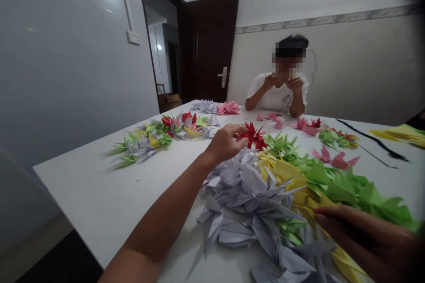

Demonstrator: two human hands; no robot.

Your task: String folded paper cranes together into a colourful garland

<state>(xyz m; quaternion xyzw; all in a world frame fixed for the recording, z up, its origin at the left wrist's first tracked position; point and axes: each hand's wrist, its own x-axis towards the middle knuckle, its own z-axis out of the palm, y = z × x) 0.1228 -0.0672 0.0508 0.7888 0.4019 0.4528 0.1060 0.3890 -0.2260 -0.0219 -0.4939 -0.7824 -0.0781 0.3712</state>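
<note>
Two hands: my left hand [226, 143] is nearer the red folded paper [255, 136] near the frame's centre, which touches its right side and slants down rightward; whether the fingers clamp it, I cannot tell. My right hand [368, 239], lower right, meets yellow folded paper [307, 199] to its left, grip unclear.

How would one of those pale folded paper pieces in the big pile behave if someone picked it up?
The pale folded paper pieces look thin and sharply creased, so one would probably feel very light and hold its shape, yet crush if pinched hard. Their pointed tips overlap, so neighbours might snag and come along.
</note>
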